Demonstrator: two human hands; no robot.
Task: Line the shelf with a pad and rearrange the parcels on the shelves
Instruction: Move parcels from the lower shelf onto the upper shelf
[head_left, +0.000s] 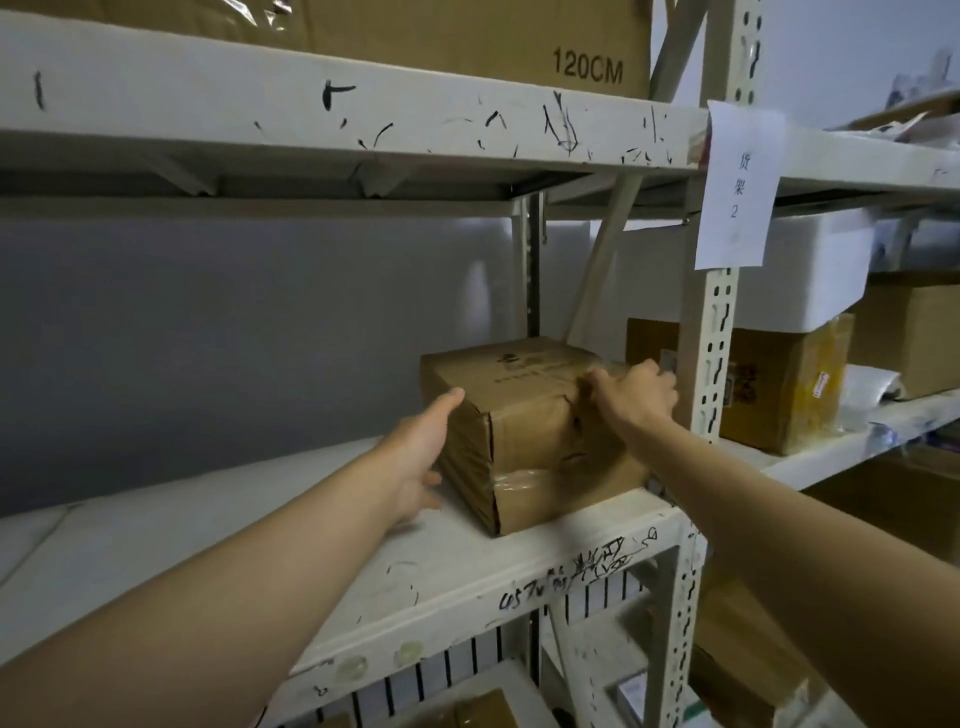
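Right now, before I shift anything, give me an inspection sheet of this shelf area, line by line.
Surface: white shelf, with pen scribbles on its front edge.
Job's things: brown box stands at the shelf's right end.
Clutter: nothing seen.
Hands: left hand lies flat against the box's left side; right hand grips its top right edge.
Cables: nothing seen.
Surroundings: paper label on the post; big carton on the upper shelf; foam box atop a taped carton in the next bay.
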